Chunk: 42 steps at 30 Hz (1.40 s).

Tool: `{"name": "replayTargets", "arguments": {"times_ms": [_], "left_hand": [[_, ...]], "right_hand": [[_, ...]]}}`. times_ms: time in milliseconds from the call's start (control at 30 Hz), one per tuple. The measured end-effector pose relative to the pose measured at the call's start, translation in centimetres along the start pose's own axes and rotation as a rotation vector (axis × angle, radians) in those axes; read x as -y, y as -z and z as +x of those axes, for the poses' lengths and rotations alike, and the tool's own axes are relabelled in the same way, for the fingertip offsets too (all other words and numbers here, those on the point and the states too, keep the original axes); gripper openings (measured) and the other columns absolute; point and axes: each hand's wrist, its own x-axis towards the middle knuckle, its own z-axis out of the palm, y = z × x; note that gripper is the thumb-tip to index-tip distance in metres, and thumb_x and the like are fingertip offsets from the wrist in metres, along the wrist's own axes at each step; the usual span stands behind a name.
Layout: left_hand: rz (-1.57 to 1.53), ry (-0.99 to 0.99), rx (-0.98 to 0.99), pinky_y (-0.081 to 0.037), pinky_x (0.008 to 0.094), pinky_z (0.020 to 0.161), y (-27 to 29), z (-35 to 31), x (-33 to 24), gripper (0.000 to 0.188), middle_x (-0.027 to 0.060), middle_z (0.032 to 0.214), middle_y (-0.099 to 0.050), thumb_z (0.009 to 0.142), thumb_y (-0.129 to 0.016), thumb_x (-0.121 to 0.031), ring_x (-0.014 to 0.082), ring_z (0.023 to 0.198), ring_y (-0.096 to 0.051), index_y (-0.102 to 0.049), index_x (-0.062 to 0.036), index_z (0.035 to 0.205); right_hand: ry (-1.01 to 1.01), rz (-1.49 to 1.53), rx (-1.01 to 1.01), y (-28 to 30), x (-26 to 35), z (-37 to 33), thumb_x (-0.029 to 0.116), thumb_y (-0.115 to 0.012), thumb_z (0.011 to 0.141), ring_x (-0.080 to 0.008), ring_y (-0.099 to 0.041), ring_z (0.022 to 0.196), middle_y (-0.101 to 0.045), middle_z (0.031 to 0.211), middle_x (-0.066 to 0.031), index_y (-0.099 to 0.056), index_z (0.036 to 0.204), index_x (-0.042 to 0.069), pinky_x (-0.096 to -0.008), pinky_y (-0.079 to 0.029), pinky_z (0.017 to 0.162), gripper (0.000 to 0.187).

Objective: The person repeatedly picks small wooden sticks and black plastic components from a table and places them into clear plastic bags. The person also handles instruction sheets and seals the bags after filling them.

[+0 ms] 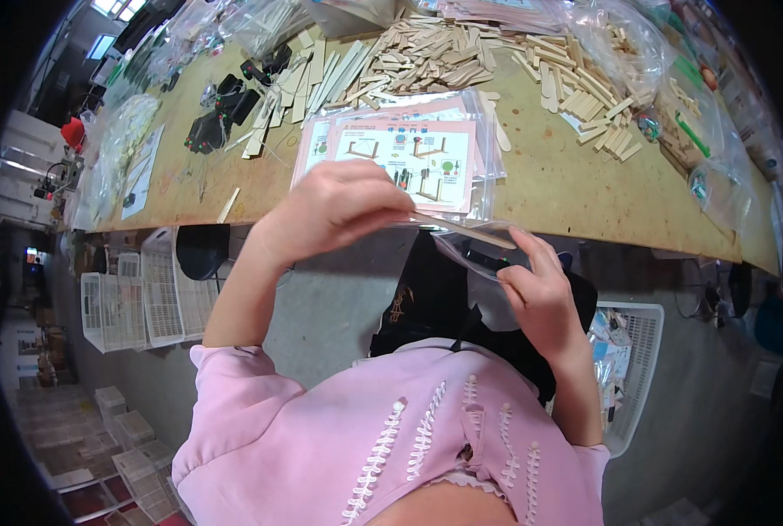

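My left hand [343, 206] is closed, pinching the end of a flat wooden stick [461, 231] beyond the table's near edge. The stick slants down to the right toward my right hand [542, 285]. There, my thumb and fingers are closed on the rim of a clear plastic bag [494, 294] hanging over my lap. A small dark part [486, 258] shows through the film. Whether the stick's far end is inside the bag or only against its mouth, I cannot tell. Just beyond my hands lies a stack of clear bags with printed instruction sheets [448, 162].
On the wooden table [575, 193] lie a heap of wooden sticks [431, 57], small wooden strips [575, 83] and black parts with wires [220, 114]. White plastic crates [115, 302] stand at left; a white basket of filled packets [641, 368] stands at right.
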Motion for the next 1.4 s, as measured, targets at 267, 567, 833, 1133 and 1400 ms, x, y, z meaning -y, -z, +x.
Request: {"name": "replayTargets", "arguments": {"times_ms": [267, 567, 833, 1133, 1400], "left_hand": [[-0.010, 0.268, -0.119, -0.058, 0.0355, 0.074, -4.0, 4.9, 6.9, 0.023, 0.0099, 0.100, -0.076, 0.089, -0.074, 0.003, 0.0224, 0.083, -0.074, -0.074, -0.0049, 0.110], [0.195, 0.636, -0.132, -0.057, 0.0352, 0.077, -3.3, 5.3, 23.2, 0.016, 0.0108, 0.091, -0.077, 0.092, -0.077, -0.013, 0.0225, 0.084, -0.074, -0.073, -0.0031, 0.104], [0.171, 0.583, -0.260, -0.057, 0.0363, 0.073, -2.5, 5.5, 23.7, 0.021, 0.0105, 0.086, -0.076, 0.092, -0.078, -0.019, 0.0238, 0.077, -0.074, -0.072, -0.0031, 0.104], [0.398, 0.469, -0.065, -0.057, 0.0386, 0.076, -2.3, 6.4, 24.3, 0.019, 0.0158, 0.091, -0.074, 0.086, -0.081, -0.014, 0.0319, 0.084, -0.073, -0.072, -0.0010, 0.096], [-0.292, 0.572, -0.415, -0.056, 0.0317, 0.076, -2.8, 5.7, 21.5, 0.016, 0.0068, 0.092, -0.077, 0.095, -0.077, -0.014, 0.0174, 0.081, -0.072, -0.073, -0.0017, 0.103]], "right_hand": [[-0.034, 0.003, 0.078, -0.6, 0.4, -1.4, -0.001, -0.076, 0.081, -0.0449, -0.061, 0.127, -0.063, 0.137, -0.0278, -0.070, 0.089, -0.001, -0.0461, -0.051, 0.106, 0.010], [-0.078, 0.013, 0.039, -0.3, -0.1, -2.7, -0.004, -0.071, 0.080, -0.0432, -0.062, 0.124, -0.063, 0.135, -0.0260, -0.063, 0.082, 0.000, -0.0461, -0.054, 0.102, 0.009], [-0.094, 0.044, 0.040, -0.4, -0.5, -2.7, -0.003, -0.072, 0.081, -0.0434, -0.061, 0.125, -0.063, 0.135, -0.0254, -0.063, 0.084, 0.001, -0.0458, -0.054, 0.101, 0.010], [-0.124, 0.051, 0.030, -0.2, -0.8, -3.3, -0.003, -0.072, 0.082, -0.0429, -0.061, 0.126, -0.064, 0.134, -0.0246, -0.063, 0.084, 0.001, -0.0456, -0.053, 0.102, 0.010], [-0.088, 0.019, 0.001, 0.7, -0.8, -3.0, -0.004, -0.074, 0.082, -0.0440, -0.063, 0.123, -0.066, 0.132, -0.0247, -0.069, 0.091, -0.002, -0.0451, -0.054, 0.101, 0.011]]}}
